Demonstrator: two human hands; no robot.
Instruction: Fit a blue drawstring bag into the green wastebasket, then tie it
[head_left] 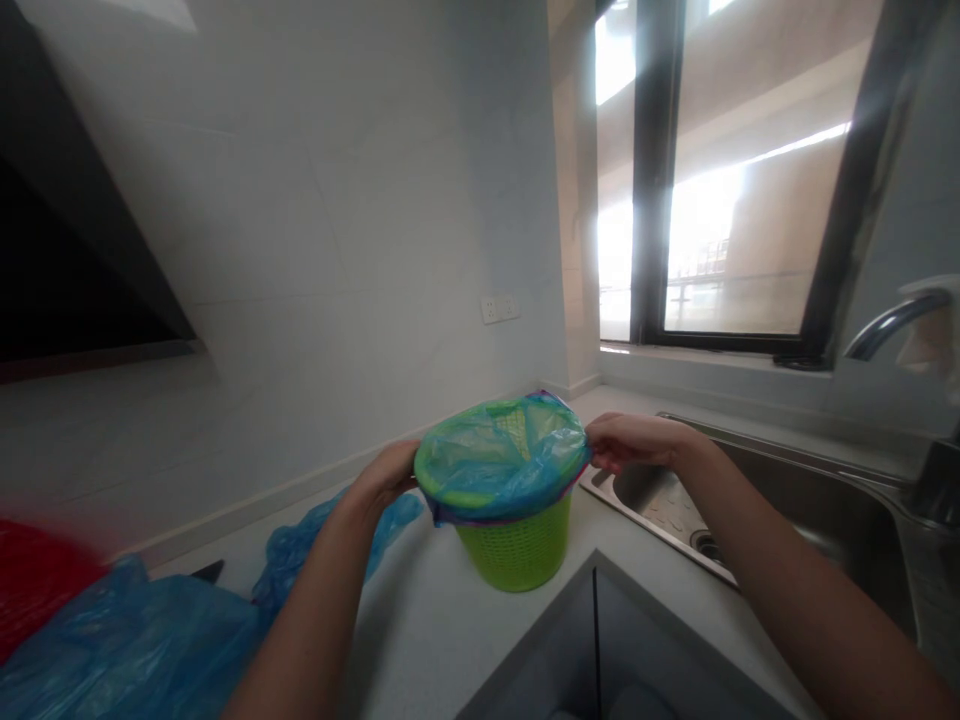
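Now both hands — left hand point(382, 478), right hand point(626, 441) — pinch the blue bag point(499, 462) over the green basket point(517, 545) rim, fingers closed on plastic, on the bench point(420, 620).

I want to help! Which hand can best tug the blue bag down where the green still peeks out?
Probably the right hand: it pinches the blue bag nearest the uncovered part of the green basket.

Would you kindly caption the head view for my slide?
Both hands, left and right, grip a blue bag stretched over a green basket beside the sink.
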